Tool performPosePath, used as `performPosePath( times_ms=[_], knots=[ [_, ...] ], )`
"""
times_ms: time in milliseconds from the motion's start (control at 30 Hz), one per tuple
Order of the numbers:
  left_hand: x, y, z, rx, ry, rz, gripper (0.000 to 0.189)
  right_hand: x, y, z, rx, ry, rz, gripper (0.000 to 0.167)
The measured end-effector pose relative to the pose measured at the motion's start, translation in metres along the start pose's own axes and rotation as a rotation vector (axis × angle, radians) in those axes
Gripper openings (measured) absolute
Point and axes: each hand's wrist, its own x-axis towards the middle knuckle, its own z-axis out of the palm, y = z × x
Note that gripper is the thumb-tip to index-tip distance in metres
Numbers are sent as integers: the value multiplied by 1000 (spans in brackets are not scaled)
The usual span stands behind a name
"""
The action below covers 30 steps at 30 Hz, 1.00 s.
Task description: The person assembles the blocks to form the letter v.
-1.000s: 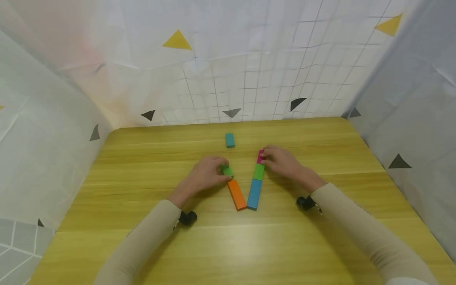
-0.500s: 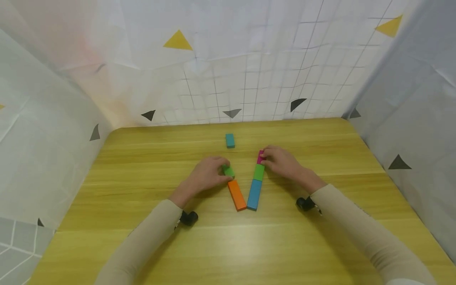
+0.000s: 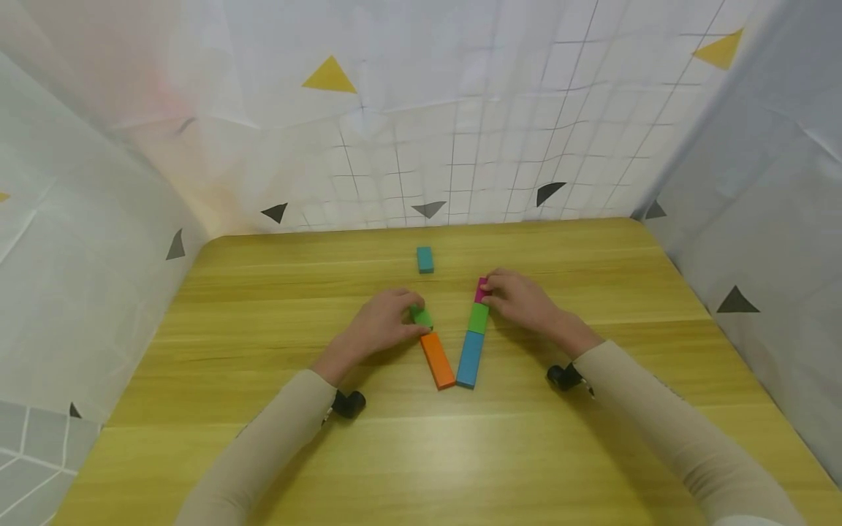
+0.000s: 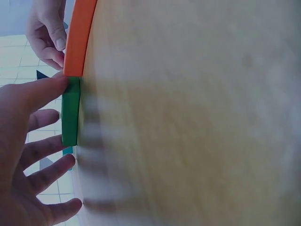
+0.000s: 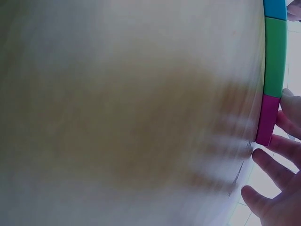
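My left hand (image 3: 381, 321) pinches a green block (image 3: 422, 317) lengthwise, thumb at its near end and fingertips at its far end. That block lies end to end with an orange block (image 3: 438, 361), their ends meeting in the left wrist view. On the right, a blue block (image 3: 470, 359), a second green block (image 3: 478, 318) and a magenta block (image 3: 481, 290) form a straight row. My right hand (image 3: 522, 299) holds the magenta block, thumb by its joint with the green one and a finger at its far end. Both rows converge toward me in a V.
A teal block (image 3: 425, 260) lies alone farther back on the wooden table (image 3: 454, 460). White patterned sheets (image 3: 408, 139) wall off the back and both sides. Each wrist carries a small black camera, the left camera (image 3: 349, 404) close above the table.
The left green block has shifted very slightly to the right under my left hand. My right hand and the other blocks keep their places.
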Motion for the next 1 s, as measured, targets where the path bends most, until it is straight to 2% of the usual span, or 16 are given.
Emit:
performPosePath(
  times_ms=[1000],
  knots=[
    [-4, 3, 1, -15, 24, 9, 31, 0, 1, 1, 8, 3, 0, 20]
  ],
)
